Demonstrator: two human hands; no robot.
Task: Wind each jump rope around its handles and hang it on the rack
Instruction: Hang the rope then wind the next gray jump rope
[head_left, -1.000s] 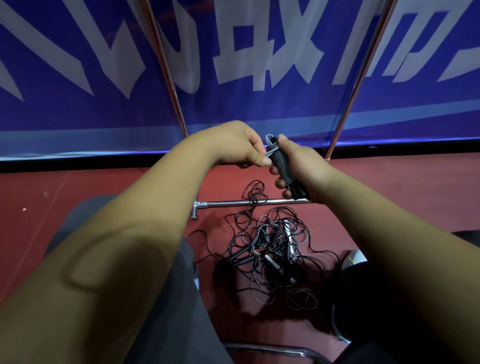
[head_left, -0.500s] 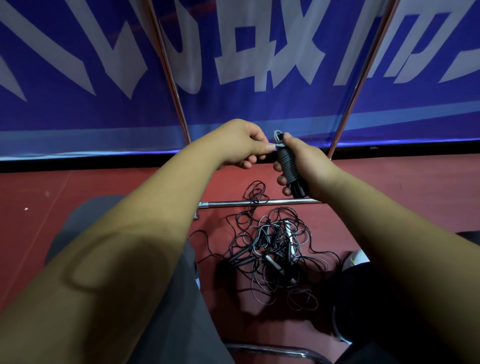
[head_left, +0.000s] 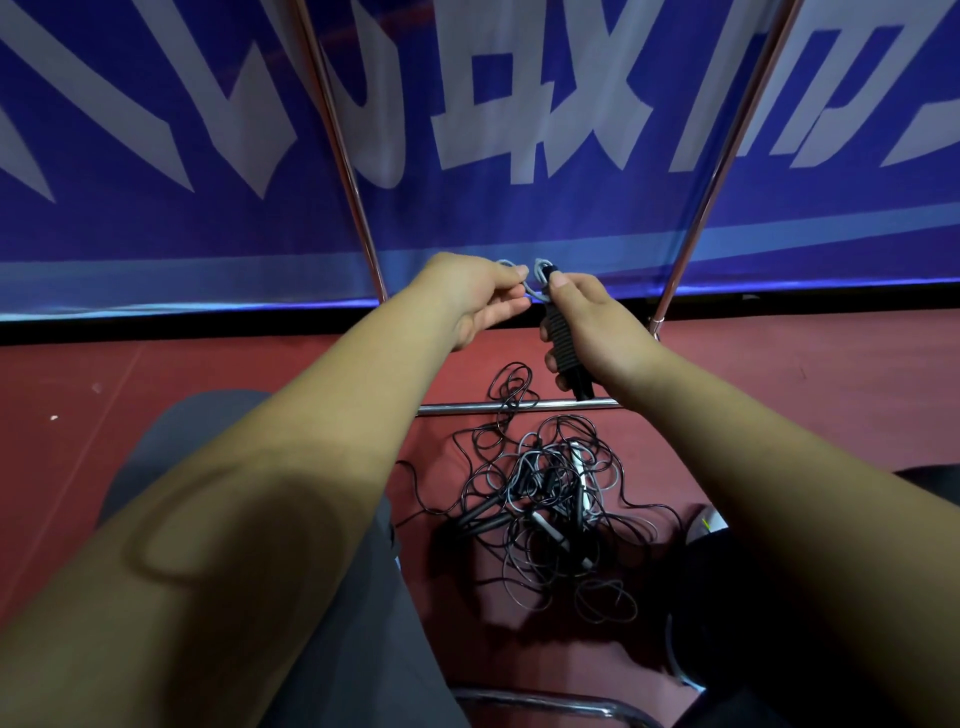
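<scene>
My right hand (head_left: 587, 317) grips a pair of black jump rope handles (head_left: 563, 345) with cord wound tightly around them, held upright above the floor. My left hand (head_left: 475, 291) pinches the grey free end of that cord (head_left: 530, 291) just left of the handles' top, where it forms a small loop. Below, on the red floor, lies a tangled pile of black and grey jump ropes (head_left: 550, 493) with several handles in it. The metal rack's two slanted poles (head_left: 343, 150) rise behind my hands, and its low crossbar (head_left: 467, 408) runs along the floor.
A blue banner with large white characters (head_left: 519, 104) fills the background behind the rack. My grey-trousered left knee (head_left: 208, 431) is at lower left. A chrome chair frame (head_left: 545, 699) curves at the bottom, and a dark shoe or bag (head_left: 727, 571) sits at lower right.
My left hand drew the grey cord end a little to the left, away from the handle top, opening a small loop. Both hands rose slightly; my right hand's grip is unchanged.
</scene>
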